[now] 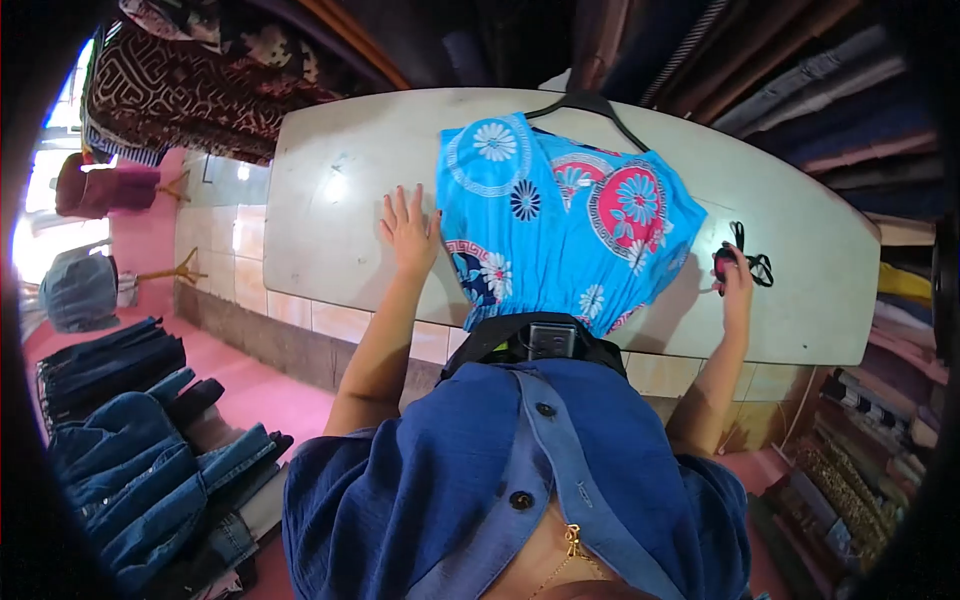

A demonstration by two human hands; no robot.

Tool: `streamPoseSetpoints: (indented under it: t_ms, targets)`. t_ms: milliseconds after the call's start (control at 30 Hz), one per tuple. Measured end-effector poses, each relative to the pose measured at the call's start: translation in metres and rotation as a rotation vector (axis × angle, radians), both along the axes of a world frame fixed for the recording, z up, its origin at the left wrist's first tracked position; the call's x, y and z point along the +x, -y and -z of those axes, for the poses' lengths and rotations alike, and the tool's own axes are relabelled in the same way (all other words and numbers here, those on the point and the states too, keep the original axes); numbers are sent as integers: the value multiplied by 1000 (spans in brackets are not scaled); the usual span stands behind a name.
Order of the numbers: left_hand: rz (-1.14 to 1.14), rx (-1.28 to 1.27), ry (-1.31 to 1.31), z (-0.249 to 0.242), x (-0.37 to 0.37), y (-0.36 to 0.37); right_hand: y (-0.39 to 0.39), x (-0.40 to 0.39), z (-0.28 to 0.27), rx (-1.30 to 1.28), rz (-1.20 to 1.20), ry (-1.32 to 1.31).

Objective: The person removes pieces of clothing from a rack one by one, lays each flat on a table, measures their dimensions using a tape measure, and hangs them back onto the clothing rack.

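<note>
A bright blue dress with white, pink and navy flower prints lies on the white table, its lower part running over the near edge. The black hanger shows at its neckline. Just left of the dress, my left hand rests flat on the tabletop with fingers spread, holding nothing. To the right of the dress, my right hand has its fingers closed around a small black-and-red object, whose kind I cannot make out. A looped black cord lies beside that object on the table.
The white table has rounded ends. Dark garments hang along its far side, and patterned cloth hangs at the far left. Folded jeans are stacked at lower left. Folded fabrics fill shelves on the right.
</note>
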State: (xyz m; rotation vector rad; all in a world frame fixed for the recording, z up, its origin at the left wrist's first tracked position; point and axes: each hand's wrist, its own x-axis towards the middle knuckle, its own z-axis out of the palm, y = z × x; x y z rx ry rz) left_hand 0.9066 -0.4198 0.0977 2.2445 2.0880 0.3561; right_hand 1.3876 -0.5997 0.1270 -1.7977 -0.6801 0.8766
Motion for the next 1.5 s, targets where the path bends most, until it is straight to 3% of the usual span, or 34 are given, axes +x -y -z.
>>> streamPoseSetpoints:
  t_ms: [67,100,167,233,267,333,367,467,567,733,833,900,933,1000,1233,1333,1400,1500]
  targets:
    - [249,122,234,-13,4,6,-12,-20,-48,40,-122,-342]
    - [322,106,353,-26,17,12,-19,-32,-57,34,-129,-346]
    - [325,-257,728,-29,41,27,-39,-56,-68,-80,-435,-294]
    - [349,-733,1040,-27,60,38,-61,-98,-71,-135,-564,-252]
    - [338,-730,1045,-35,71,42,-70,-119,-58,-38,-630,-244]
    - [69,-1089,1445,-53,87,47,-90,-162,-62,-107,-783,-26]
    - [62,-1085,1452,-51,90,47,-98,-177,-53,66,-884,175]
    - [-86,-1157,1439,-34,83,42,-114,-213,-44,69,-928,361]
    - [-271,-1045,1528,-34,72,35,-127,-231,-38,160,-934,462]
    - [-304,-965,1595,-28,56,22,-138,-246,-31,139,-966,610]
    - [-189,-850,1426,-14,39,10,-140,-244,-26,83,-923,670]
    - [-182,-328,1112,9,23,-3,-139,-232,-17,36,-883,701]
    - [-184,-334,1115,4,18,-7,-138,-224,-12,6,-836,720]
    - [-278,-237,721,-12,12,-17,-137,-212,-4,-27,-791,742]
    - [-341,-167,616,-5,16,-21,-136,-213,5,-98,-800,800]
    - [-307,-71,407,-10,15,-17,-136,-215,6,-90,-789,792]
    - [-45,66,267,5,4,-13,-137,-215,4,-79,-778,794]
    - [112,186,56,5,1,-10,-138,-216,2,-151,-773,740]
